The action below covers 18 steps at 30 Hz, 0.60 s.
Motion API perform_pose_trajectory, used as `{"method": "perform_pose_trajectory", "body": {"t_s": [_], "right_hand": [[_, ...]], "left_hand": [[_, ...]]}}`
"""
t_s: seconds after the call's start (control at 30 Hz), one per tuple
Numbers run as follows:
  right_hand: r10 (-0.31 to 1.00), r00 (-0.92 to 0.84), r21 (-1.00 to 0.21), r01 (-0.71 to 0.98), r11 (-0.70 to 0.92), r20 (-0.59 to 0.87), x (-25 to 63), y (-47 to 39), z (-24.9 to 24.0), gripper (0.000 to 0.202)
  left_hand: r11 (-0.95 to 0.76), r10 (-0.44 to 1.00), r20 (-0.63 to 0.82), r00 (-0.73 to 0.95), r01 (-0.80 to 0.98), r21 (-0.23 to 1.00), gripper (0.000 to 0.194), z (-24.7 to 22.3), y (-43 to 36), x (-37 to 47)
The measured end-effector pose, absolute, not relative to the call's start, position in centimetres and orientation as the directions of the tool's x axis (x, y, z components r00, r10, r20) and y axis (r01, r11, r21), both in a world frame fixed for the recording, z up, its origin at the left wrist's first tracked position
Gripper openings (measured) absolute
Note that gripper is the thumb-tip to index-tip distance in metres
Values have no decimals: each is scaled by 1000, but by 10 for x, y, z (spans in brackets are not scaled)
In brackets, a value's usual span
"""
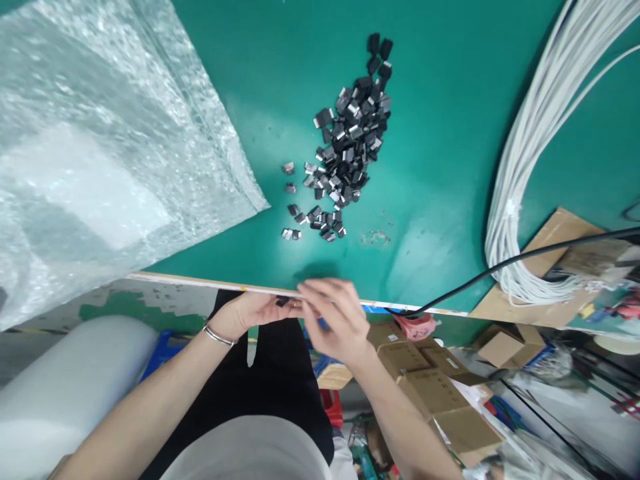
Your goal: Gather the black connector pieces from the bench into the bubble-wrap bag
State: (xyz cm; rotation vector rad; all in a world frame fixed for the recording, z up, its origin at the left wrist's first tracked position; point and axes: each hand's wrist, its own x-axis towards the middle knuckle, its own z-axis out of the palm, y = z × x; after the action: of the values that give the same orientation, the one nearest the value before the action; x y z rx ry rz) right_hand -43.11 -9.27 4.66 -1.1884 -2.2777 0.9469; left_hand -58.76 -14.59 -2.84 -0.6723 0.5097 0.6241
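Note:
My left hand (263, 311) is palm up at the table's front edge, its fingers partly hidden by that edge. It holds a small black piece (283, 301) that looks like a little connector shell with a metal end. Close against its fingertips, my right hand (340, 320) has its fingers bent and drawn together; whatever may be between them cannot be made out. Beyond both hands, a heap of similar small black pieces (350, 147) lies on the green table (440, 133), with several loose ones on its near left side.
A large bubble-wrap bag (100, 133) covers the table's left part. On the right lie a coil of white cable (520, 180) and a black cable (465, 283) crossing the edge. Below are cardboard boxes (435, 393), a red stool (331, 408) and a large white roll (85, 393).

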Motion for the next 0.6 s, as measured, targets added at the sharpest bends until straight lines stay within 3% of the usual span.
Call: {"method": "perform_pose_trajectory", "body": {"t_s": [0.1,0.23,0.4,0.6], "right_hand": [[896,-433,-588,701,403,98,-431,-66,42,44],[887,-450,-501,746,439,107,-428,-51,31,43],[853,-512,-515,707,485,99,-425,-67,34,42],[877,-478,-533,729,430,55,-427,-74,38,44]], "left_hand": [[695,401,-519,754,-620,-364,29,-29,-143,-587],[762,436,-431,790,-579,-290,40,-32,-144,-586],[718,461,-467,755,-626,-304,38,-30,-144,-587],[692,419,-508,753,-627,-358,33,-25,-141,-588]]}}
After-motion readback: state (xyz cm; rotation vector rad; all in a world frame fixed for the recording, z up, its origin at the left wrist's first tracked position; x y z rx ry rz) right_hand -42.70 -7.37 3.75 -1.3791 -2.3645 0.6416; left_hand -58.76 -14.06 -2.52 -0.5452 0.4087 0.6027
